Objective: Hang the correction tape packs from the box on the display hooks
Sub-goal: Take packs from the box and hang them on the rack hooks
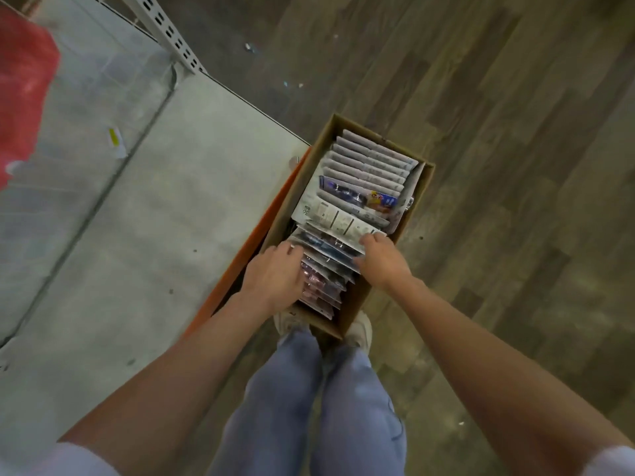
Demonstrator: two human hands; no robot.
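Packs: the correction tape packs [357, 187] stand on edge in a row inside the cardboard box [421, 187], which sits on the floor [498, 132] right in front of your shoes, its left side against the shelf base's [154, 218] orange edge.
Axis: the box's length runs straight away from you, so the row fills it from near end to far end.
Reach: both hands are at the near half of the row; neither is clearly nearer.
Left hand [275, 273]: it rests on the left edges of the near packs, fingers curled down over them.
Right hand [379, 257]: its fingers curl over the right edges of the same near packs.
Grip: you look set to lift a bunch between both hands.
Hooks: none in view.
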